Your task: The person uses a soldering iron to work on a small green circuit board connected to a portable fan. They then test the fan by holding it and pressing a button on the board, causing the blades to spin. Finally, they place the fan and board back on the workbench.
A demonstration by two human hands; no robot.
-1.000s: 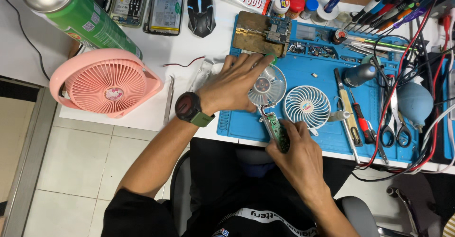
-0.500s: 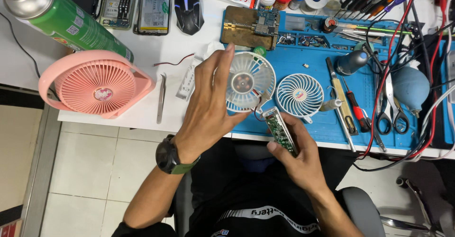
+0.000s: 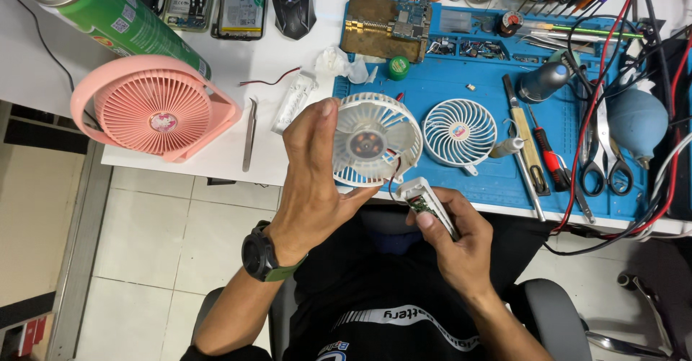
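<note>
The white fan head (image 3: 375, 141), lifted off the blue mat (image 3: 461, 80) since 1 second ago, is gripped by the left hand (image 3: 313, 170); its opened handle (image 3: 430, 209) is pinched in the right hand (image 3: 458, 238), wires exposed for inspection.

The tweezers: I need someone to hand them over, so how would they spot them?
Start at the pink fan on the white table. Just right of it lie the tweezers, thin, silver, pointing toward the table edge, apart from the tools on the blue mat.

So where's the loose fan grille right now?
In the head view the fan grille lies flat on the blue mat, right of the fan shell held up in the left hand.
</note>
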